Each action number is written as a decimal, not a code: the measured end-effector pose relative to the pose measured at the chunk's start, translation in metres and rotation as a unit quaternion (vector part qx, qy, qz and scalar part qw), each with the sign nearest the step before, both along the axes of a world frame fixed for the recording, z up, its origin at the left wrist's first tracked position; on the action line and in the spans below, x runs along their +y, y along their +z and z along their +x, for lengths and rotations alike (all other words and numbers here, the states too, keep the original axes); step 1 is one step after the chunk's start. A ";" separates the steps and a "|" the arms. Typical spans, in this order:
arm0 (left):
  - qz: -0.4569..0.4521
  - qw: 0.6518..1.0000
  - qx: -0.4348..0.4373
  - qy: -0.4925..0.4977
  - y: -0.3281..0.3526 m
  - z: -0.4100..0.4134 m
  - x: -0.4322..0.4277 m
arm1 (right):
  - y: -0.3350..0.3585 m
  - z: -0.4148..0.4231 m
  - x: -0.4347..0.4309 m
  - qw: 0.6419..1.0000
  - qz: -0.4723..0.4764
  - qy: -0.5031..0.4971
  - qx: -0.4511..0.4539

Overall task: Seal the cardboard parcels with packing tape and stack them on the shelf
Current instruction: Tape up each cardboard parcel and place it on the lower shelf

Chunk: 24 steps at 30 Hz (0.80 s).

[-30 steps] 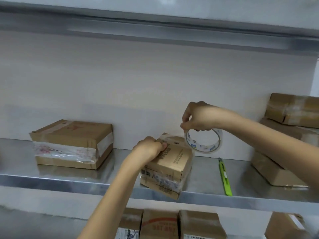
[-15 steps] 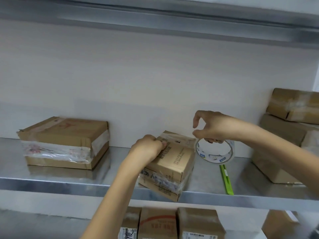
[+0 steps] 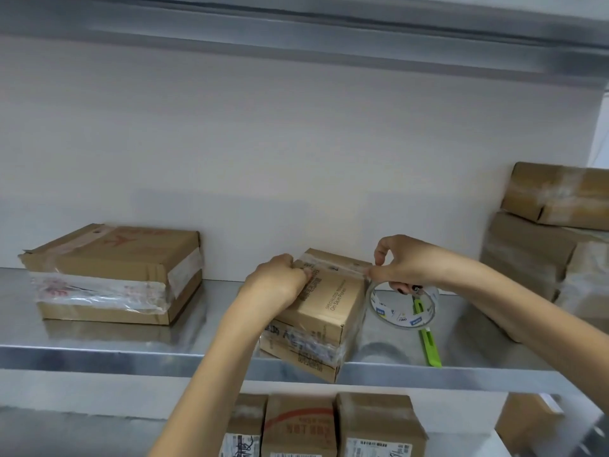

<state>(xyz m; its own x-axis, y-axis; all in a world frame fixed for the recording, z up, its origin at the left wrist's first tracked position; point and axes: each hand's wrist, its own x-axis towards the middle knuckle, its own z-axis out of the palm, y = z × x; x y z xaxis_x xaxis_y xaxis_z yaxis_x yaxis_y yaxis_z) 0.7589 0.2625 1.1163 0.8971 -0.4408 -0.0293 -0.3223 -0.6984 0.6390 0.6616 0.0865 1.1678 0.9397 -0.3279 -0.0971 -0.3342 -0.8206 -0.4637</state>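
**A:** As the roll of clear packing tape drops past the right edge of the small brown cardboard parcel, there's your change. A second ago it was held up above the far corner, and now it hangs beside the right face.

**B:** And that has drawn a strip of clear tape across the top. The right hand pinches the tape at the corner with thumb and forefinger, its lower fingers hooked through the roll.

**A:** The left hand hasn't budged. Its fingers are curled over the top left edge, pinning the tape's start.

**B:** And where's the parcel sitting?

**A:** It's tilted at the near lip of the shiny metal shelf, with its near corner poking over the edge. I'd say the top seam is nearly covered, so what's left is wrapping down the side and cutting.

**B:** The lime-green plastic utility knife is handy, lying on the shelf just right of the roll.

**A:** Looking wider, there's a flat taped brown carton well off to the left and a stack of brown cartons on the right. A row of labelled cartons stands on the level below, a plain white wall runs behind, and a grey metal shelf edge sits overhead.
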 end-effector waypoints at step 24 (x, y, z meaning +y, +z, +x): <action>0.228 0.945 -0.165 -0.168 0.016 -0.052 -0.021 | -0.001 0.010 0.001 0.999 0.046 0.002 0.003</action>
<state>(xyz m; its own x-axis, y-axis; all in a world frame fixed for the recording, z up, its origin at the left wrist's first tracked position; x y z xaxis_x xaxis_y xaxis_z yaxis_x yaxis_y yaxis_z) 0.7073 0.2419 1.1324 0.7016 -0.7120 -0.0286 -0.7045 -0.6991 0.1222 0.6716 0.0876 1.1670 0.9402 -0.3143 -0.1314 -0.3341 -0.7757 -0.5354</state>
